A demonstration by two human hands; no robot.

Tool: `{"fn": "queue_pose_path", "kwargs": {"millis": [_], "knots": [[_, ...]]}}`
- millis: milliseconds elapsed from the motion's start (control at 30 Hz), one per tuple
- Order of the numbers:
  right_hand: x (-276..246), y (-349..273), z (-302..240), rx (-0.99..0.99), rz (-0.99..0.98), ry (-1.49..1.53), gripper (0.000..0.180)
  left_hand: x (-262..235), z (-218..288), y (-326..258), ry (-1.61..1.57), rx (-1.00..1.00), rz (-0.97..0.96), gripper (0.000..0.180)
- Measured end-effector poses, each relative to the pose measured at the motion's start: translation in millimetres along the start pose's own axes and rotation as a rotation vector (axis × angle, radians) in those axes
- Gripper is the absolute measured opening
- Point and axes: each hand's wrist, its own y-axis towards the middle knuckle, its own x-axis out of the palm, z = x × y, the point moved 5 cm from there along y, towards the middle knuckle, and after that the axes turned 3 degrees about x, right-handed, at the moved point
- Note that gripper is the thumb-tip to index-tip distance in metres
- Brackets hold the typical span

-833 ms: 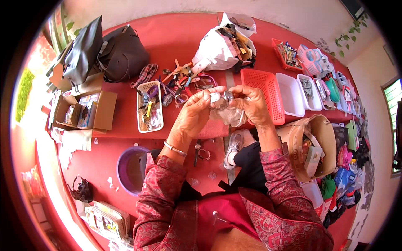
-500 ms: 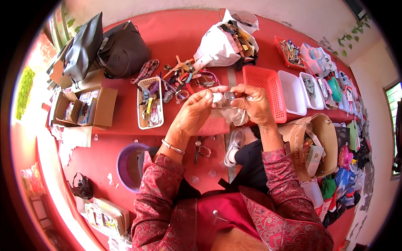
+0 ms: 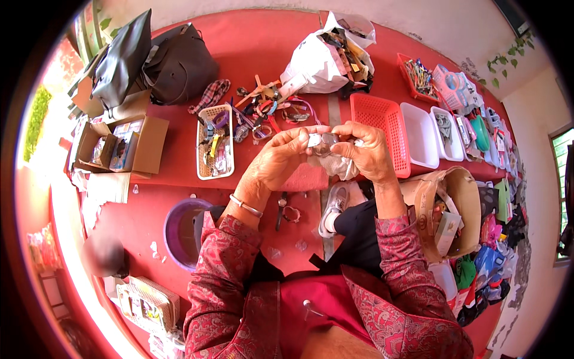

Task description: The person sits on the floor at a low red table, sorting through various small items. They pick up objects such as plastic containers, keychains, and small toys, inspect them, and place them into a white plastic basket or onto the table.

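My left hand [image 3: 281, 154] and my right hand [image 3: 371, 152] meet over the near edge of the red surface, fingers pinched. Between them is a small silvery-grey thing [image 3: 323, 143], which looks like a watch with a white piece at its left end. Left fingertips grip that white end; right thumb and fingers close on the other end. Crumpled clear plastic [image 3: 338, 166] hangs beneath, against the right hand. Fingers cover part of the watch. Just beyond lies a pile of watches and straps [image 3: 272, 110]. A cream basket [image 3: 205, 170] holds more watches and straps.
Right of my hands stand a red basket [image 3: 373, 107], a white tub [image 3: 418, 134] and an open carton [image 3: 427, 197]. Dark bags [image 3: 185, 66] and a cardboard box [image 3: 152, 146] are at far left. A purple basin [image 3: 173, 230] and two watches [image 3: 281, 209] lie below.
My hands stay nearly in place and keep their hold; the watch's face is turned slightly more into view. A blurred dark round shape has appeared at lower left, over the black bag.
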Motion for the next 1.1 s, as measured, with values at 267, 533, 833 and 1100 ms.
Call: {"fn": "queue_pose_path", "kwargs": {"millis": [267,533,833,1100], "knots": [[-3.1,0.3,4.4,-0.024,0.009,-0.073,0.021,-7.8,-3.4,-2.7,0.002,-0.049,0.012,0.020],[-10.5,3.2,22.8,0.037,0.202,-0.057,0.021,7.1,-4.3,1.9,-0.053,0.020,0.019,0.031],[-13.0,9.4,46.2,0.203,0.227,0.092,0.023,3.0,-4.9,-1.3,0.185,0.033,0.099,0.016],[11.1,1.1,-17.7,-0.263,0.371,-0.238,0.010,7.4,-8.5,2.4,1.111,0.285,0.079,0.012]]}}
